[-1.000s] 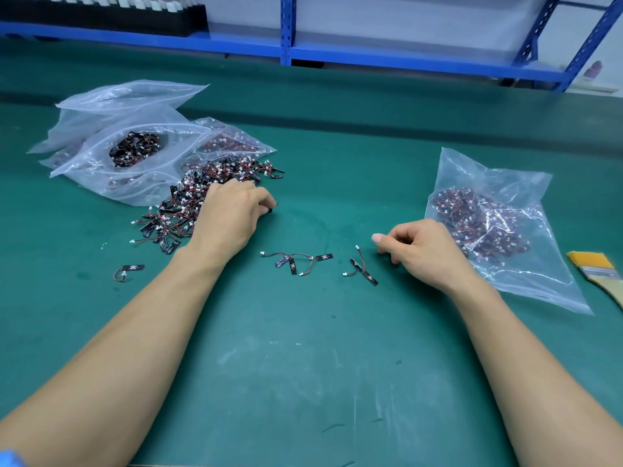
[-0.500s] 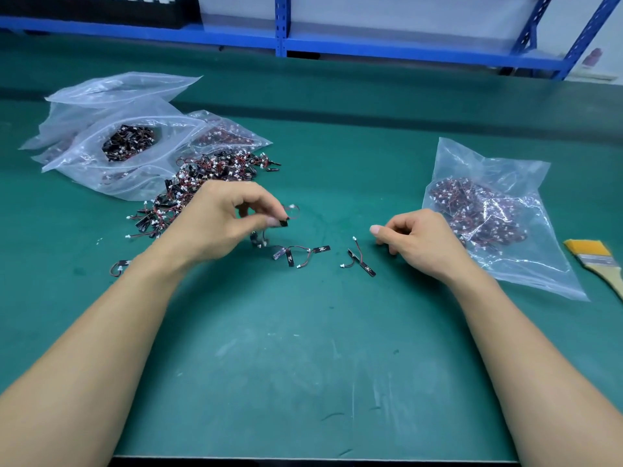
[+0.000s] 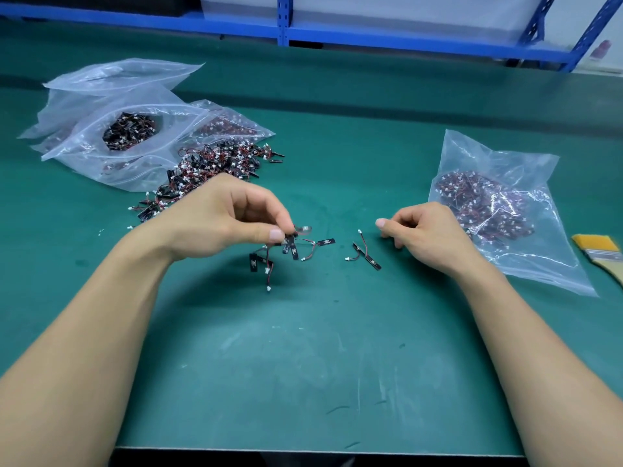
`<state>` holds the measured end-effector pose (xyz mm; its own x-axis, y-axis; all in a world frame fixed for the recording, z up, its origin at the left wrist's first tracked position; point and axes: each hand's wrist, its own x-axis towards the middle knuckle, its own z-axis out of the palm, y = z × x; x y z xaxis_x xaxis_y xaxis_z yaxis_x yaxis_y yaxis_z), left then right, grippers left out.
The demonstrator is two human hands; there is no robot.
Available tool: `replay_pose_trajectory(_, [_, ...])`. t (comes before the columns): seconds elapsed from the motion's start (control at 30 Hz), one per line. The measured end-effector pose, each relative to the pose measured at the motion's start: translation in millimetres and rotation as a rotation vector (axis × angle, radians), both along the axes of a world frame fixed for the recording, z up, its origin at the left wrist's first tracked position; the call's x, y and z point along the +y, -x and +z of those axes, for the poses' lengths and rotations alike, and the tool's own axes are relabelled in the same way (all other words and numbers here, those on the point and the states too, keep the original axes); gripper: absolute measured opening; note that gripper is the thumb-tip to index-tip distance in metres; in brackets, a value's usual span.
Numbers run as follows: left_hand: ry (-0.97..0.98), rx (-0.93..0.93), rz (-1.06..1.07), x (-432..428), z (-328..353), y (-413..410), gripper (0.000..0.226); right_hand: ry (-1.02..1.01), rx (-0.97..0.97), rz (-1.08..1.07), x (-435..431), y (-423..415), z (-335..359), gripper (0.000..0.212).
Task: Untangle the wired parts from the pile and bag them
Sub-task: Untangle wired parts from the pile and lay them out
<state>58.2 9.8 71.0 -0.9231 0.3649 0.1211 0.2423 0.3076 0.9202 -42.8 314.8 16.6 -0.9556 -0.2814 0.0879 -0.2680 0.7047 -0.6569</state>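
Pinching a small tangle of wired parts (image 3: 261, 261) between thumb and fingertips, the left hand (image 3: 222, 220) hangs above the green mat (image 3: 303, 348). Black strips and white plugs dangle below the fingers. Main pile (image 3: 215, 166) lies just beyond the left knuckles, touching the clear bags (image 3: 128, 136) farther out. Right hand (image 3: 435, 237) rests on the mat, fingers loosely curled, holding nothing. Its thumb tip points at two separated parts (image 3: 365, 256) lying near it. Filled bag (image 3: 499, 210) sits just behind the right knuckles, with a brush (image 3: 600, 254) past that.
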Motion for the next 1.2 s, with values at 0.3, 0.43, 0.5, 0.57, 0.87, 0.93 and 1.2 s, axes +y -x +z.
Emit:
replay_pose_trajectory(0.3, [-0.076, 0.028, 0.147, -20.5, -0.7, 5.6, 0.018, 0.036, 0.087, -0.001, -2.3, -1.7, 0.9, 0.034])
replay_pose_trajectory(0.43, [-0.070, 0.000, 0.116, -22.9, -2.2, 6.0, 0.017, 0.035, 0.153, -0.019, -5.4, -1.8, -0.8, 0.032])
replay_pose_trajectory(0.5, [-0.059, -0.034, 0.044, -19.9, -2.1, 5.1, 0.016, 0.026, 0.151, -0.017, -5.8, -1.5, -1.8, 0.032])
replay_pose_trajectory(0.57, [-0.032, -0.078, -0.031, -14.6, -2.2, 4.0, 0.015, 0.017, 0.145, -0.017, -5.3, -1.0, -2.7, 0.032])
replay_pose_trajectory(0.87, [0.112, -0.189, -0.190, 0.1, -5.8, 1.1, 0.011, 0.030, 0.123, -0.012, -4.9, -0.4, -3.1, 0.031])
replay_pose_trajectory(0.93, [0.120, -0.162, -0.164, -0.7, -5.5, 1.4, 0.010, 0.034, 0.123, -0.013, -4.8, -0.9, -3.2, 0.031])
replay_pose_trajectory(1.2, [0.051, -0.032, -0.136, 3.4, -2.0, -1.2, 0.012, 0.043, 0.115, -0.022, -5.0, -2.0, -2.2, 0.031])
